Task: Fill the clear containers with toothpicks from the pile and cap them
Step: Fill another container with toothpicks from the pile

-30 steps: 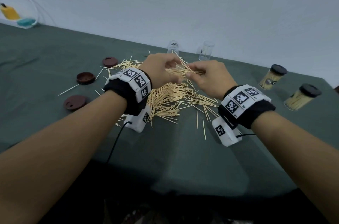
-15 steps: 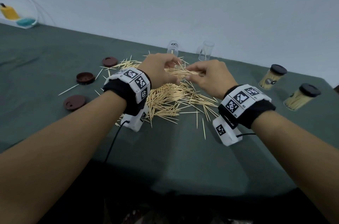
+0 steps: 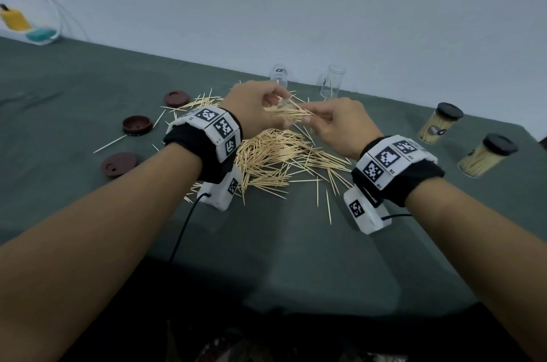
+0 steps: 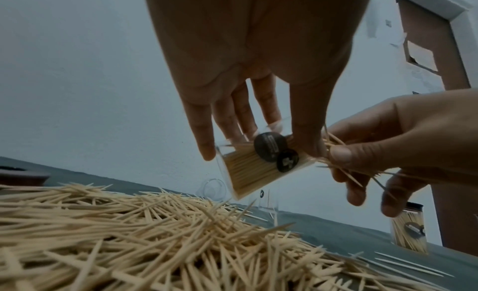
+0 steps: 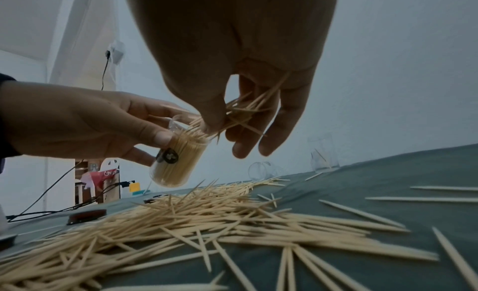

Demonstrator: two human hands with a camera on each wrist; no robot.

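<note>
My left hand (image 3: 257,108) holds a clear container (image 4: 261,168) tilted above the toothpick pile (image 3: 281,157); it is largely packed with toothpicks and bears dark round stickers. My right hand (image 3: 331,121) pinches a bundle of toothpicks (image 5: 240,111) whose tips enter the container's mouth (image 5: 186,129). Two empty clear containers stand or lie behind the pile: one on its side (image 3: 278,77), one upright (image 3: 333,81). Three brown caps (image 3: 176,98) (image 3: 136,124) (image 3: 119,164) lie left of the pile.
Two filled, capped containers (image 3: 439,126) (image 3: 485,158) lie at the right on the green cloth (image 3: 74,101). Loose toothpicks are scattered around the pile. A yellow object and a teal one (image 3: 26,27) sit at the far left by the wall. The table's near edge is dark.
Both hands have risen a little above the pile and drawn closer together. The right hand's bundle has slid toward the container's mouth.
</note>
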